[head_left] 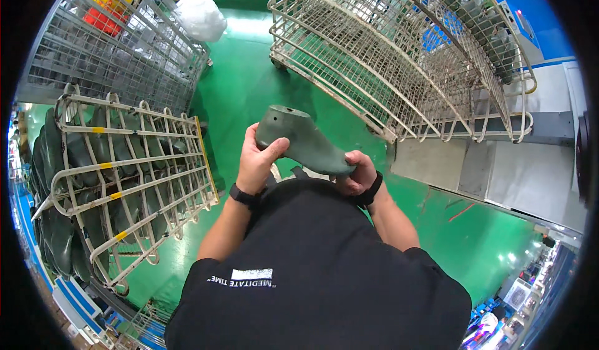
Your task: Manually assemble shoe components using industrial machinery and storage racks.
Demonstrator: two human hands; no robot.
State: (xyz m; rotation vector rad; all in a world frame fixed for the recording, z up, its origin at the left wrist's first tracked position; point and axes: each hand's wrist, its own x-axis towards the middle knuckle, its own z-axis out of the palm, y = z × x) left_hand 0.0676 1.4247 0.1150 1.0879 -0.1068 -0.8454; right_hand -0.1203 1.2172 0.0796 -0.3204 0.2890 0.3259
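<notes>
1. The floor is green and glossy, and carries the racks.
2. The right rack, of pale wire, stands beyond the hands, its lower edge slanting down to a corner at the right.
3. The cage stands at the upper left, with a white bag at its far right corner.
4. The left rack has a yellow strip along its right edge; dark green lasts crowd it out to its left edge.
5. The last is held up over the floor, between the left rack's yellow edge and the right rack's near corner, thick end up and left, toe down and right. It looks stiff and solid, probably fairly weighty and hard to break, its smooth skin perhaps slippery. The thick end seems the surest hold, with the narrow toe as a second support.
6. The left hand grips the thick end, thumb across the near side, fingers spread about its bulk and partly hidden behind.
7. The right hand pinches the toe, thumb on top, fingers curled narrowly beneath.
</notes>
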